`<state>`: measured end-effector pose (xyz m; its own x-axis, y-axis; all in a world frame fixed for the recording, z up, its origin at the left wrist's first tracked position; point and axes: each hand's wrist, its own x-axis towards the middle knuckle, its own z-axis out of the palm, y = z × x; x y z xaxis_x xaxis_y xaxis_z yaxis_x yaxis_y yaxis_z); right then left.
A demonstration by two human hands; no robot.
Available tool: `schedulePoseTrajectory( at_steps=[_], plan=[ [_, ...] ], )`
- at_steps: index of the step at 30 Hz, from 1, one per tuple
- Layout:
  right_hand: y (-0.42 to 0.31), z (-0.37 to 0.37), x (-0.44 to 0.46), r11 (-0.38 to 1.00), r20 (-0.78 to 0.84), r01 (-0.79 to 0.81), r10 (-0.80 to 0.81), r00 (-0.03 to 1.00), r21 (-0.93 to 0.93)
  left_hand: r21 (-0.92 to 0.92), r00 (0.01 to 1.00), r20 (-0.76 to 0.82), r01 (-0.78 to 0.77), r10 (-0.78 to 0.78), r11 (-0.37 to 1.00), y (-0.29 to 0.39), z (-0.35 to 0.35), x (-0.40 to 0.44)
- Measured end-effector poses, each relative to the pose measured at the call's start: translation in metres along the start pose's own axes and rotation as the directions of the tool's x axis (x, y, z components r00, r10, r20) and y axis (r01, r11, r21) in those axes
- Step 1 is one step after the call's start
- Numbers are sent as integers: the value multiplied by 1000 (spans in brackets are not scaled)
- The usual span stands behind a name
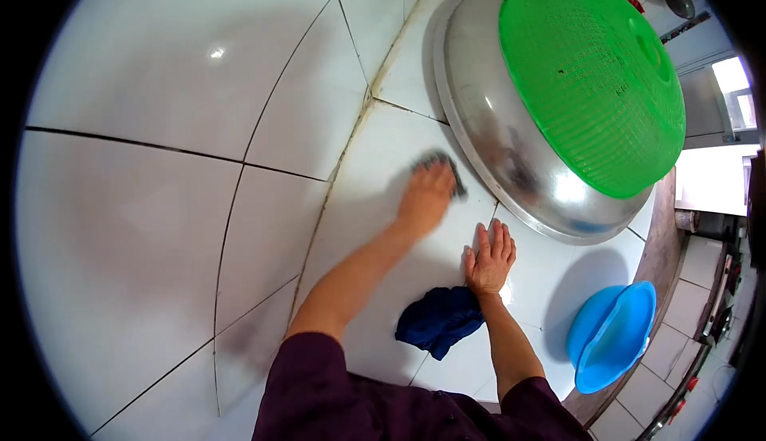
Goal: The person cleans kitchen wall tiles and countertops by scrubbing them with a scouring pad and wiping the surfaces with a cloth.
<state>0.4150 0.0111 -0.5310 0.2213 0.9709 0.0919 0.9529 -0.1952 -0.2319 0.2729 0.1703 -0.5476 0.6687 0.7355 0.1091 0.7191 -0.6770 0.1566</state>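
nearest us, a crumpled dark blue cloth (439, 321) lies on the glossy white tiled counter (383, 142), against or just beside our right wrist; we judge that it could bunch under the forearm and make our support slip. to the right, a round light blue plastic basin (586, 329) stands close to the counter's outer edge; an outward sweep of our right elbow could tip it off. our right hand (491, 259) rests palm down, fingers extended and slightly spread, gripping nothing; if the tile is wet, it could slide. farther out, our left hand (424, 201), blurred, has its fingers bent over a small dark grey pad (459, 185) on the tile, just short of a wide silver metal bowl (515, 142). overreaching there could knock knuckles against the rim. the bowl appears inverted, bearing a green perforated plastic basket (590, 82); a hard bump could dislodge the basket.
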Motion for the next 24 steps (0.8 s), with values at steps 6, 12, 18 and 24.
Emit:
schedulePoseTrajectory(
  at_steps=[6,12,18,24],
  plan=[
    [0,-2,0,1000,-14,-3,4,1000,30,-83,963,-47,260,-264,962,-52,-25,27],
    [1,0,-2,999,-49,-2,4,999,47,-91,998,-16,-63,62,994,12,-5,4],
    [0,-2,2,999,-26,-12,13,1000,41,27,1000,-9,-27,27,999,36,5,9],
    [0,-5,-1,999,5,-27,27,1000,41,-75,970,-19,239,-241,968,-16,-17,48]
  ],
)
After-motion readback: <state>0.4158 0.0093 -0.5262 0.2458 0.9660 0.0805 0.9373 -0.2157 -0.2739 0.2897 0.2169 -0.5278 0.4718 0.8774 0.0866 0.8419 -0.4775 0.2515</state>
